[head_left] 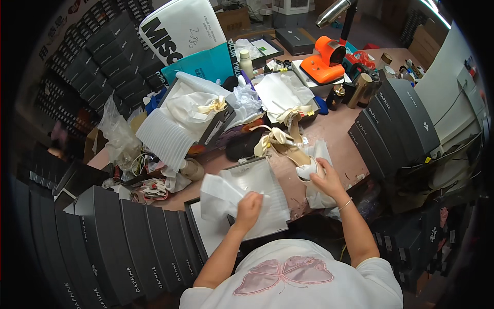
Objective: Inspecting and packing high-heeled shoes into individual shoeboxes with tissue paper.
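My left hand (248, 208) is closed on a crumpled sheet of white tissue paper (220, 196), held over a white ribbed foam sheet (267, 185) that lies in an open dark shoe box (198, 234). My right hand (327, 177) grips the toe end of a cream high-heeled shoe (303, 162) that rests on the pink table (334, 136). A second cream shoe with a bow (275, 138) lies just behind it.
Rows of dark shoe boxes stand on edge at the left (118, 242) and the right (396, 121). Farther back are an open box with white packing (195, 110), an orange tool (324, 59), bottles (247, 62), and plastic bags (121, 136).
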Demonstrator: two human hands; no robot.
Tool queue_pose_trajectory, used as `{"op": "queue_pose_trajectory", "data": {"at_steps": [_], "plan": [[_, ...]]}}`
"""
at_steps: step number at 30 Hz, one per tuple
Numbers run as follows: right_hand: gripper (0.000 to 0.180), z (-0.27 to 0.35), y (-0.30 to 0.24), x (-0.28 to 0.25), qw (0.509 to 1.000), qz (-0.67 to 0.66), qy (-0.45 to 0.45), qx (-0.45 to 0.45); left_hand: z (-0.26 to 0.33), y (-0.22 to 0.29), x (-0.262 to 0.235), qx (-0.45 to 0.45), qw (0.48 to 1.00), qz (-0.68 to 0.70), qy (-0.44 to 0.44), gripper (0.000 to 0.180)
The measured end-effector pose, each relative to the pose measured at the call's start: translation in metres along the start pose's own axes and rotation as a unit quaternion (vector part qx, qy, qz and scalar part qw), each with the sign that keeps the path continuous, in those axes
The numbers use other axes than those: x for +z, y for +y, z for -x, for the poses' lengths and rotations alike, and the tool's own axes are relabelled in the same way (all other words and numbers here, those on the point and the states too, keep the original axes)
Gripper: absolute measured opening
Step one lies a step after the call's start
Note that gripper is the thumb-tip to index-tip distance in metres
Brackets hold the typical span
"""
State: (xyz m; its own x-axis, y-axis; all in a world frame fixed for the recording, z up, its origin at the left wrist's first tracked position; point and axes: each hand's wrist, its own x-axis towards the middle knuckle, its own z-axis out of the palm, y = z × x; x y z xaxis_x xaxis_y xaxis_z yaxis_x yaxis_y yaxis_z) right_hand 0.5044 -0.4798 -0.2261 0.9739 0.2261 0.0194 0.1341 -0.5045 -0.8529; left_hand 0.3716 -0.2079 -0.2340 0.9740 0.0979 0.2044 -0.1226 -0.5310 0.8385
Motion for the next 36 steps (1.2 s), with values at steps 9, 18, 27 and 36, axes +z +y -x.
{"op": "queue_pose_trajectory", "data": {"at_steps": [9,18,27,36], "plan": [[0.060,-0.019,-0.107,-0.011,0.843,0.059,-0.506,-0.176,-0.013,-0.007,-0.039,-0.327,0.752,0.495,-0.287,0.072],[0.038,0.038,-0.124,0.103,0.917,0.126,-0.263,-0.273,0.073,0.003,-0.020,-0.406,0.652,0.641,-0.004,0.060],[0.038,0.056,-0.089,0.170,0.935,0.000,-0.327,-0.136,0.095,-0.035,0.011,-0.369,0.746,0.521,0.191,0.056],[0.040,0.004,0.024,0.222,0.847,0.411,-0.085,-0.327,0.058,-0.033,-0.052,-0.417,0.690,0.579,0.121,0.074]]}}
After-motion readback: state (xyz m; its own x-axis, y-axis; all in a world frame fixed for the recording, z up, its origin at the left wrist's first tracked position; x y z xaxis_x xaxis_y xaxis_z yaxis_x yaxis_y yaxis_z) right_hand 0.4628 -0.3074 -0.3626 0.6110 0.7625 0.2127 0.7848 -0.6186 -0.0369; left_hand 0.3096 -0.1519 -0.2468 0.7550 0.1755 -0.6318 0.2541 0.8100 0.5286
